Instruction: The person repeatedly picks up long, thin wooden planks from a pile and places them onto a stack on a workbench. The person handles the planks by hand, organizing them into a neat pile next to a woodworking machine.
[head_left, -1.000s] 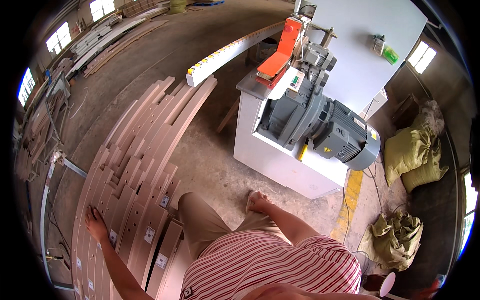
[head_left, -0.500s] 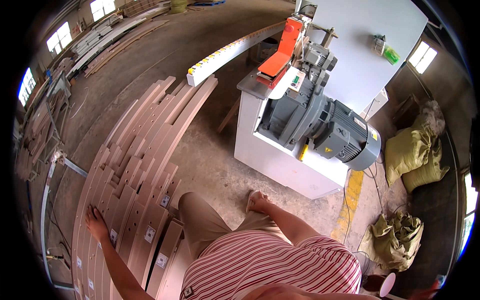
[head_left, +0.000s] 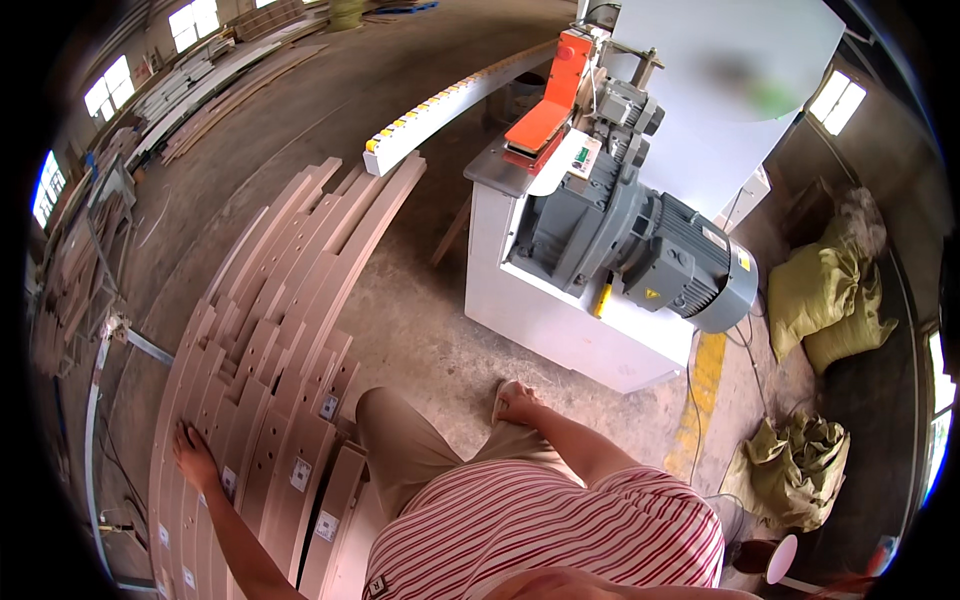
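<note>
My left hand [head_left: 194,456] lies flat on a stack of long brown boards [head_left: 240,400], its fingers a little apart and holding nothing. Round holes run along several of the boards, and some carry small white labels [head_left: 301,474]. Lower, at the front of my trousers [head_left: 410,430], is my right hand [head_left: 517,403], by my bent leg. It looks small and foreshortened, so its fingers cannot be made out clearly.
Ahead on the right stands a white machine cabinet [head_left: 570,340] with a grey motor [head_left: 690,260] and an orange guard [head_left: 545,120]. A roller rail [head_left: 450,105] reaches towards the boards. Yellow-green sacks [head_left: 825,290] and a crumpled sack [head_left: 800,470] lie far right.
The whole view has shifted slightly. My left hand stays on the boards and my right hand stays by my leg.
</note>
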